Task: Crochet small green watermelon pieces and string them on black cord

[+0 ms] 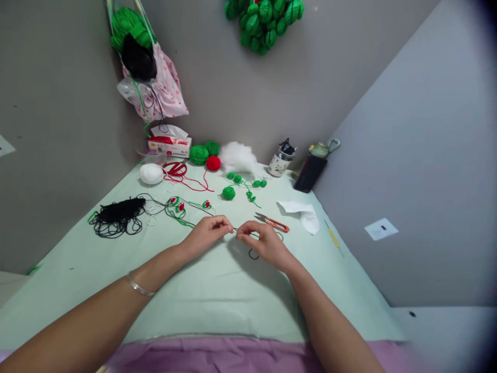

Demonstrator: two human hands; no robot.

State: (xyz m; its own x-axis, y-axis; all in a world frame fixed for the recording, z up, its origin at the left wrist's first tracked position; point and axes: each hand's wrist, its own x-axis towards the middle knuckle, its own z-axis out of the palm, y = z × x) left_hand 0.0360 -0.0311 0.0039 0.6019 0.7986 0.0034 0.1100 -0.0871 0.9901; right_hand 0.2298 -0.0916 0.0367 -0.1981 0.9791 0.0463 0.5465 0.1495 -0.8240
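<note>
My left hand point(205, 234) is closed in a pinch on a strand of black yarn point(253, 254). Close beside it, my right hand point(267, 243) pinches the same strand, fingertips almost touching those of the left. A loose curl of the strand hangs below the right hand. To the left lies a black yarn skein point(120, 213), with a thin strand running from it toward my hands. Small red, white and green crocheted pieces point(178, 205) lie just behind the left hand. Orange-handled thread snips point(274, 223) rest just beyond the right hand.
Toward the back are a white yarn ball point(151, 174), a red ball point(213, 163), green balls point(199, 154), stuffing point(237, 158) and a tissue box point(171, 145). At right are a pen cup point(280, 162), a phone point(310, 173), white paper point(306, 215) and a yellow crochet hook point(334, 238).
</note>
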